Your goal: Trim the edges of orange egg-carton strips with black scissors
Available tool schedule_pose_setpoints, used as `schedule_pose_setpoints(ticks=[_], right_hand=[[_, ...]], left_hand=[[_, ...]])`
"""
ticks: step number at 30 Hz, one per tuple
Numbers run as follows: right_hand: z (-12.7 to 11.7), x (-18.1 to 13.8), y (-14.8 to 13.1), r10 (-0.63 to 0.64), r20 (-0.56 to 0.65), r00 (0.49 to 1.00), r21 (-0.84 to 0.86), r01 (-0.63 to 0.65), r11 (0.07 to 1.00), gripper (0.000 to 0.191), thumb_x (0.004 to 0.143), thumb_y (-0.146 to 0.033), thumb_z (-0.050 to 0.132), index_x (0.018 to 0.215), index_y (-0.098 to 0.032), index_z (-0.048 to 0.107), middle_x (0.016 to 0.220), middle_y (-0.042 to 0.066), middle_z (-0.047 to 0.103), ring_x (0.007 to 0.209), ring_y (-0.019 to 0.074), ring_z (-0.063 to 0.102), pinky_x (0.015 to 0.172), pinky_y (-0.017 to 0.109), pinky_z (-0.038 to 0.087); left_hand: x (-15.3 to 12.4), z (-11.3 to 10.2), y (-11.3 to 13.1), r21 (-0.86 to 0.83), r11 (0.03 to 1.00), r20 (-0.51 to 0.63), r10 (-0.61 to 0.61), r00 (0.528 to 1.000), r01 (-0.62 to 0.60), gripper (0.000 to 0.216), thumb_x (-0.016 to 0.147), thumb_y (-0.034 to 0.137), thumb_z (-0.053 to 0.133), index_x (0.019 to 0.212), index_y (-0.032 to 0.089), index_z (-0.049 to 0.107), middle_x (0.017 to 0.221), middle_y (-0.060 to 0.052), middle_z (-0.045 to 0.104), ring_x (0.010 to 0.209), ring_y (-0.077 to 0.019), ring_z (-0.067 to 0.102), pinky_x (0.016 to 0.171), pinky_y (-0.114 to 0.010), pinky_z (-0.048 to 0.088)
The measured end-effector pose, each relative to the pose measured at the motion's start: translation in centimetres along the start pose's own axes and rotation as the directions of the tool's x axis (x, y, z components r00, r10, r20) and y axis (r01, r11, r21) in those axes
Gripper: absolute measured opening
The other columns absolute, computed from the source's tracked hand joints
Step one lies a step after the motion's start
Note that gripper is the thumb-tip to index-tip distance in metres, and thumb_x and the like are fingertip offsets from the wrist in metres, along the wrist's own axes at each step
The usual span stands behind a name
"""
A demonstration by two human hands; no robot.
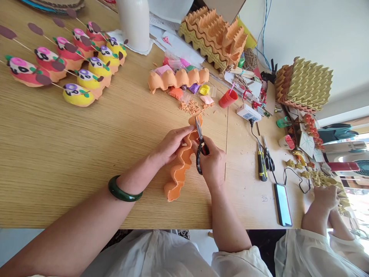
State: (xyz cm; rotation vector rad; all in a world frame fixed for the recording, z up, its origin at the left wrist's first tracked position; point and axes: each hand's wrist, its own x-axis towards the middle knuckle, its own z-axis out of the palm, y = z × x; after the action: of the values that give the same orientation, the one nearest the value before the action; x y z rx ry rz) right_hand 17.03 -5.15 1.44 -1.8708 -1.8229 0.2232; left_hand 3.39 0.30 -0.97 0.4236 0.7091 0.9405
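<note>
An orange strip of egg carton (178,173) lies at a slant over the table in front of me. My left hand (173,144) grips its upper part from the left side. In my right hand (212,161) is a pair of black-handled scissors (198,129), blades pointing away from me at the far end of the strip. Whether the blades bite into the carton is hard to make out. Small orange shavings (191,107) are scattered just beyond the strip. Behind them stands another orange egg carton strip (178,78), with bags of coloured clay (175,92) around it.
Painted egg-carton figures (86,79) on sticks stand at the left. Egg trays (216,34) are stacked at the back. A red cup (228,98), power strip (248,112), cutter (261,163) and phone (283,204) lie rightward; a co-worker's hands (325,198) are at far right.
</note>
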Motion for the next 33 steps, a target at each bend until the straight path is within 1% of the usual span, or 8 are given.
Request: schedule_pose_setpoints(ticks=[7, 11, 15, 18, 21, 25, 29, 33], right_hand=[[0.3, 0.2, 0.3, 0.085, 0.035, 0.996, 0.259, -0.091, 0.962, 0.031, 0.095, -0.051, 0.063, 0.099, -0.021, 0.072, 0.069, -0.003, 0.061, 0.060, 0.0099, 0.050, 0.061, 0.024, 0.042], [0.6, 0.6, 1.0, 0.154, -0.009, 0.988, 0.260, -0.146, 0.954, 0.033, 0.093, -0.052, 0.064, 0.106, -0.022, 0.069, 0.067, -0.005, 0.059, 0.059, 0.0106, 0.049, 0.059, 0.024, 0.039], [0.9, 1.3, 1.9, 0.220, -0.099, 0.970, 0.060, -0.215, 0.975, 0.033, 0.093, -0.051, 0.064, 0.110, -0.022, 0.069, 0.073, -0.003, 0.062, 0.063, 0.0128, 0.052, 0.060, 0.026, 0.035], [1.1, 1.7, 2.7, 0.183, -0.158, 0.970, -0.202, -0.213, 0.956, 0.029, 0.089, -0.042, 0.071, 0.109, -0.021, 0.072, 0.086, 0.002, 0.068, 0.079, 0.0181, 0.059, 0.069, 0.029, 0.037], [1.3, 1.9, 3.5, 0.136, -0.135, 0.982, -0.296, -0.171, 0.940, 0.030, 0.087, -0.036, 0.073, 0.114, -0.022, 0.073, 0.096, 0.006, 0.071, 0.090, 0.0225, 0.061, 0.075, 0.031, 0.039], [1.4, 2.1, 4.1, 0.132, -0.103, 0.986, -0.198, -0.150, 0.969, 0.028, 0.087, -0.035, 0.068, 0.112, -0.022, 0.072, 0.091, 0.005, 0.071, 0.084, 0.0212, 0.061, 0.073, 0.031, 0.039], [1.0, 2.6, 4.3, 0.284, -0.131, 0.950, -0.018, -0.288, 0.957, 0.033, 0.088, -0.044, 0.061, 0.110, -0.022, 0.072, 0.082, 0.002, 0.069, 0.072, 0.0182, 0.059, 0.066, 0.029, 0.037], [0.4, 2.9, 4.8, 0.346, -0.086, 0.934, 0.020, -0.346, 0.938, 0.033, 0.083, -0.042, 0.063, 0.105, -0.020, 0.074, 0.079, 0.003, 0.070, 0.072, 0.0190, 0.061, 0.066, 0.030, 0.038]], left_hand=[[0.1, 0.1, 0.0, -0.079, 0.995, 0.068, -0.060, 0.996, 0.065, 0.026, 0.087, 0.038, 0.074, 0.073, 0.017, 0.068, 0.061, 0.000, 0.064, 0.055, -0.0130, 0.063, 0.057, -0.024, 0.051], [0.1, 0.3, 0.3, -0.128, 0.990, 0.048, -0.060, 0.997, 0.065, 0.026, 0.090, 0.040, 0.068, 0.079, 0.016, 0.069, 0.070, -0.002, 0.071, 0.060, -0.0138, 0.067, 0.059, -0.024, 0.054], [0.3, 0.2, 0.7, -0.149, 0.987, -0.114, 0.037, 0.993, -0.054, 0.026, 0.092, 0.041, 0.065, 0.085, 0.017, 0.068, 0.072, -0.003, 0.073, 0.068, -0.0170, 0.071, 0.061, -0.026, 0.056], [0.5, 0.0, 1.0, -0.169, 0.978, -0.131, 0.100, 0.986, -0.122, 0.024, 0.095, 0.040, 0.061, 0.087, 0.018, 0.066, 0.072, -0.003, 0.072, 0.071, -0.0175, 0.073, 0.064, -0.026, 0.057], [0.4, -0.1, 1.1, -0.179, 0.977, -0.144, 0.093, 0.985, -0.118, 0.021, 0.097, 0.036, 0.055, 0.090, 0.019, 0.065, 0.071, -0.003, 0.071, 0.072, -0.0174, 0.073, 0.065, -0.027, 0.058], [0.3, -0.1, 1.1, -0.175, 0.976, -0.131, 0.110, 0.985, -0.132, 0.023, 0.095, 0.042, 0.061, 0.092, 0.019, 0.064, 0.073, -0.003, 0.071, 0.074, -0.0185, 0.075, 0.067, -0.028, 0.060], [0.4, -0.3, 1.0, -0.172, 0.975, -0.095, 0.124, 0.988, -0.139, 0.026, 0.094, 0.044, 0.062, 0.092, 0.018, 0.064, 0.077, -0.004, 0.073, 0.077, -0.0192, 0.076, 0.072, -0.029, 0.061], [0.5, -0.3, 1.0, -0.184, 0.975, -0.099, 0.108, 0.989, -0.125, 0.027, 0.092, 0.044, 0.065, 0.094, 0.017, 0.064, 0.080, -0.005, 0.074, 0.079, -0.0203, 0.076, 0.077, -0.032, 0.063]])
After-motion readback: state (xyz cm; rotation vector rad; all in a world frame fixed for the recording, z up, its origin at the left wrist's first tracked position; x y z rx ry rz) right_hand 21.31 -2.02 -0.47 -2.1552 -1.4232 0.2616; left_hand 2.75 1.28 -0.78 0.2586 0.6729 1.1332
